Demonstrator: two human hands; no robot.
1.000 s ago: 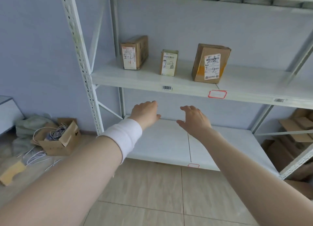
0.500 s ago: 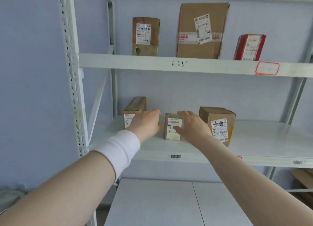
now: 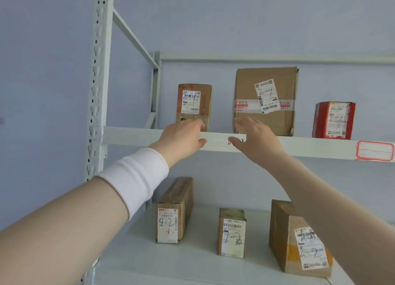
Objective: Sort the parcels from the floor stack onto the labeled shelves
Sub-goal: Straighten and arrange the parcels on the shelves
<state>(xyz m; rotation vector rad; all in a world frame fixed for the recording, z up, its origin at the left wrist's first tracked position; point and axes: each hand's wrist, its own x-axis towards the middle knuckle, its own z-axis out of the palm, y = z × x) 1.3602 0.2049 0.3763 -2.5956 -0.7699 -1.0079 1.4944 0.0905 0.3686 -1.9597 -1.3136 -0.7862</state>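
The left hand (image 3: 181, 136), a soft white knit cuff (image 3: 136, 178) on its forearm, and the right hand (image 3: 254, 139) hover before the flat white-painted metal shelf beam (image 3: 132, 136); both sets of fingers are loosely spread, holding nothing; at the left hand's twelve o'clock stands a small upright brown cardboard parcel (image 3: 193, 105); at the right hand's twelve, a large creased taped carton (image 3: 265, 96); at its three o'clock, a glossy red box (image 3: 333, 120); at six, three labelled brown boxes (image 3: 232, 233) marked 2-2 sit on the smooth white lower shelf (image 3: 192, 261).
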